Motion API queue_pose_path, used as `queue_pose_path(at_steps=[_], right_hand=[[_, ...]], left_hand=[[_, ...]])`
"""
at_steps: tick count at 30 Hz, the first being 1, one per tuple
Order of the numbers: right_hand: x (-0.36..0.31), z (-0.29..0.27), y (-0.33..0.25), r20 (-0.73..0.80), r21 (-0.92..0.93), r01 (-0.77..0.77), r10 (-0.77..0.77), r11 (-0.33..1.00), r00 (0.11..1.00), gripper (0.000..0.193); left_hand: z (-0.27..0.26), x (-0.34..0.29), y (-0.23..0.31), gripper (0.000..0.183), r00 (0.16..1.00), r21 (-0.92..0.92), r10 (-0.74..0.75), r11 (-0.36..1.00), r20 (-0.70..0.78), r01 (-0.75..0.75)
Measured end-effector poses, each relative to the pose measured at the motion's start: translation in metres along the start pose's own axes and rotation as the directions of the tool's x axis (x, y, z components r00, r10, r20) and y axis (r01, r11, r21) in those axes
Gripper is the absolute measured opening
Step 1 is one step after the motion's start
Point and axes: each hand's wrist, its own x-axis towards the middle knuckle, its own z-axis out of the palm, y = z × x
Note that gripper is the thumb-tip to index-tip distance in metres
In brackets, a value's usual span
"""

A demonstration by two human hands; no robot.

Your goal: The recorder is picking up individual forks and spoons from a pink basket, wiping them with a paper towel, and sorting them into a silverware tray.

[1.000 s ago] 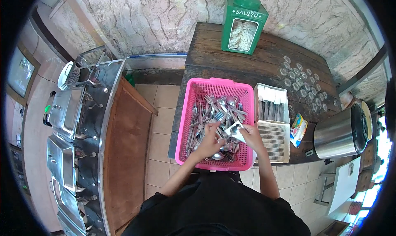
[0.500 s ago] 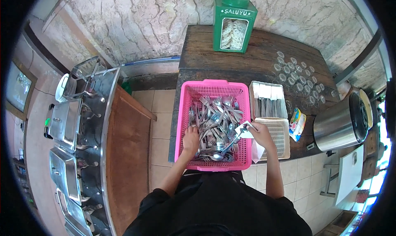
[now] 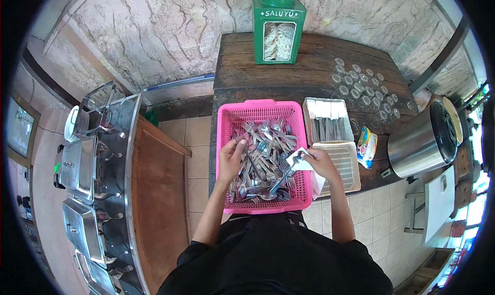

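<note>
A pink plastic basket (image 3: 258,104) holds a heap of forks and spoons (image 3: 265,161). Over its left half is my left hand (image 3: 231,159), thumb and fingers pinched together. A thin piece of cutlery (image 3: 253,165) seems to slant down from those fingertips; its kind is unclear. At the basket's right edge my right hand (image 3: 320,162) is shut on a white paper napkin (image 3: 299,160) and a metal spoon (image 3: 281,181), whose bowl points down-left over the heap. Right of the pink basket, a beige basket (image 3: 307,121) contains several wrapped cutlery sets in white paper.
A second beige basket (image 3: 356,166) with a slatted floor adjoins it. Beyond are a colourful packet (image 3: 367,147), several upside-down glasses (image 3: 368,91), a steel pot (image 3: 417,143) and a green tin (image 3: 280,29) on the wooden table (image 3: 240,58). Chafing dishes (image 3: 80,163) line the left counter.
My left hand has lifted from the heap and moved up, its fingers now pinched. My right hand still holds the napkin and spoon. The whole view has shifted slightly.
</note>
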Motion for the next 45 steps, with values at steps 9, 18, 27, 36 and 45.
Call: queue_pose_path(at_steps=[9,18,27,36,45], right_hand=[[0.001,0.011,0.001,0.090,0.023,-0.040,0.038,0.999,0.995,0.021],[-0.006,0.012,-0.003,0.135,0.140,-0.059,0.040,0.988,0.990,0.026],[-0.005,0.018,-0.015,0.115,-0.056,-0.068,0.074,0.996,0.991,0.019],[0.007,0.011,-0.016,0.059,0.076,-0.033,0.029,0.997,0.998,0.019],[0.013,0.010,-0.019,0.141,0.050,-0.031,0.024,0.998,0.990,0.027]], left_hand=[[0.031,-0.016,-0.059,0.040,0.891,0.257,-0.304,0.940,0.336,0.224],[0.042,-0.019,-0.068,0.040,0.878,0.266,-0.435,0.886,0.200,0.379],[0.046,-0.024,-0.079,0.031,0.917,0.286,-0.372,0.903,0.148,0.320],[0.035,-0.034,-0.066,0.034,0.672,0.207,-0.544,0.831,0.502,0.517],[0.036,-0.037,-0.058,0.027,0.886,0.670,-0.226,0.732,0.405,-0.120]])
